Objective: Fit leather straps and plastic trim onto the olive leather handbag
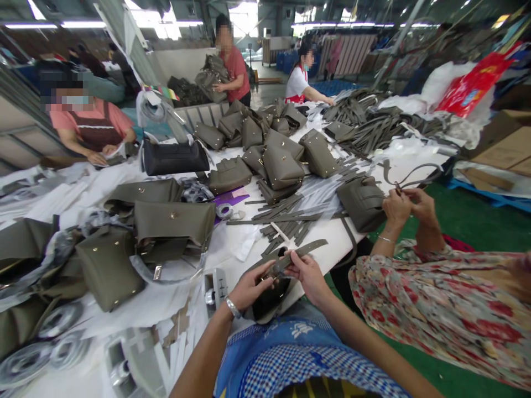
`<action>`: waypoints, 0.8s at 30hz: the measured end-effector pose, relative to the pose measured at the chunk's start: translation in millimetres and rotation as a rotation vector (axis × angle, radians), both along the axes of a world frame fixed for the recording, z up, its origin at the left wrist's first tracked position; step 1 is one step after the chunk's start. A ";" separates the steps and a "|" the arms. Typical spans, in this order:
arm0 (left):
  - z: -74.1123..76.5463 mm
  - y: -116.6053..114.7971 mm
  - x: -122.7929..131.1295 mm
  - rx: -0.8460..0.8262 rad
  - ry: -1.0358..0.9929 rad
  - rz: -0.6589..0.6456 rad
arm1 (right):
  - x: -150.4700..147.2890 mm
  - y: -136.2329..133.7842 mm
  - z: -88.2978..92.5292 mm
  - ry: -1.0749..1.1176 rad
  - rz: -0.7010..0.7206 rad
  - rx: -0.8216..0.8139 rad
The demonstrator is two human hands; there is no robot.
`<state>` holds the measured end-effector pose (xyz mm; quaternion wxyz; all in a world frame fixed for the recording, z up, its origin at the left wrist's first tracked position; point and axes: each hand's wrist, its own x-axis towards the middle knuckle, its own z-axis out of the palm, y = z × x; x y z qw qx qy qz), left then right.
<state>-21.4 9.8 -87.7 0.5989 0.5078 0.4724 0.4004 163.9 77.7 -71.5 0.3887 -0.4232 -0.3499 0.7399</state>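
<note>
Close in front of my apron, both hands work on an olive strap [313, 246], whose free end points up and to the right. My left hand [254, 286], with a bracelet at its wrist, is closed around the strap's lower part near some small metal hardware. My right hand [306, 272] pinches the same strap a little further along. Below them sits a dark handbag [265, 308] at the table edge, partly hidden by my hands. Whether the strap is joined to this bag I cannot tell. Several loose olive strips [286, 224] lie just beyond my hands.
Olive handbags [173, 221] and wrapped coiled straps [62, 320] crowd the white table. Nearby stands a small grey device [214, 290]. At my right, a co-worker's hands [400, 207] hold another strap beside a bag [362, 202]. Other people work across the table.
</note>
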 end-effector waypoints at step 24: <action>-5.9 5.2 -3.8 -0.130 -0.040 0.012 | -3.1 -6.7 -2.3 -0.146 0.057 0.129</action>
